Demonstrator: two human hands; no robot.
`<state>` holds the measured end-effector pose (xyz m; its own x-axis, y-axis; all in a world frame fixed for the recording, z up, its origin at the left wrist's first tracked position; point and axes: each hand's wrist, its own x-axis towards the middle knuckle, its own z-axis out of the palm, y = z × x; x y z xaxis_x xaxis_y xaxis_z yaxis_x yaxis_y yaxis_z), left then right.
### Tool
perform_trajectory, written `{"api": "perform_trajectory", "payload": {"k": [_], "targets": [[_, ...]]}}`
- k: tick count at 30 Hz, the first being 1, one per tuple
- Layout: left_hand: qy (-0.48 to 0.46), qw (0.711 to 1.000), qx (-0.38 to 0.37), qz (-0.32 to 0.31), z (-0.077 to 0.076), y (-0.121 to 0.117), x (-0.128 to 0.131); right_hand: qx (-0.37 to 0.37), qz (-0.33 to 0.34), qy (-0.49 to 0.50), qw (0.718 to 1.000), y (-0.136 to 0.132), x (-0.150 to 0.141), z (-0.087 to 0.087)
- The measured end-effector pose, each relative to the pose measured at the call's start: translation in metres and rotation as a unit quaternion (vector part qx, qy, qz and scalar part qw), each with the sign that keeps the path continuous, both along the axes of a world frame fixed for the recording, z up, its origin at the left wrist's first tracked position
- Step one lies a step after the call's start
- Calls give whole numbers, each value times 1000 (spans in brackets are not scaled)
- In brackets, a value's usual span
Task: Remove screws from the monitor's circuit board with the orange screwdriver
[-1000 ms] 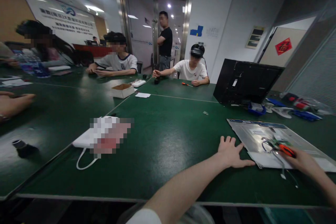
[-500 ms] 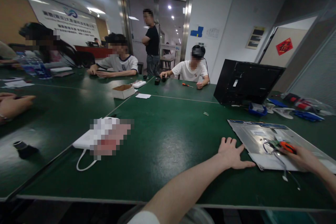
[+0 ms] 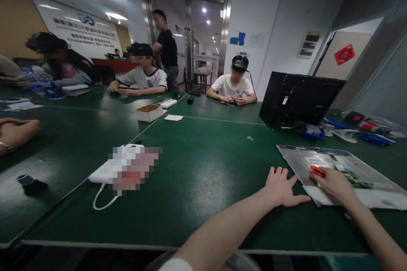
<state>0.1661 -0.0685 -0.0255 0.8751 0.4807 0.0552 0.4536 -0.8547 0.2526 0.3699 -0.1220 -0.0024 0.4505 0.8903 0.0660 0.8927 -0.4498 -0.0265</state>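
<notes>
My left hand (image 3: 281,186) lies flat with fingers spread on the green table, its thumb and fingertips beside the left corner of a flat silvery display panel (image 3: 297,160). My right hand (image 3: 337,187) is closed around the orange-and-black handle of a screwdriver (image 3: 318,172), over the panel's left part. The tool's shaft and tip cannot be made out. A green circuit board (image 3: 358,178) rests on the panel, partly behind my right hand. White strips run along the panel's near edge.
A black monitor casing (image 3: 299,99) stands behind the panel, with a blue tray (image 3: 313,131) beside it. Left of me lies a white power strip-like box (image 3: 100,173) with a cable. Further off is a cardboard box (image 3: 149,113). Several people sit around the table.
My right hand has moved left across the panel with the screwdriver, away from the wires and board. My left hand stays put. The person opposite has drawn both hands together; the standing person moved left.
</notes>
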Motion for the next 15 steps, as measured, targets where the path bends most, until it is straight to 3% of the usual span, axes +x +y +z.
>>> {"api": "perform_trajectory", "payload": {"k": [4,9,12,15], "targets": [[-13,999,24,24,3,-4,-1,-33,13,5,999,5,-31,3],[-18,998,43,35,8,-9,-7,-78,-29,-3,997,8,-56,15],[-26,998,54,21,9,-13,-15,-88,-44,-9,995,11,-53,17],[-30,998,57,10,11,-17,-28,-68,-58,-6,996,13,-27,5]]}}
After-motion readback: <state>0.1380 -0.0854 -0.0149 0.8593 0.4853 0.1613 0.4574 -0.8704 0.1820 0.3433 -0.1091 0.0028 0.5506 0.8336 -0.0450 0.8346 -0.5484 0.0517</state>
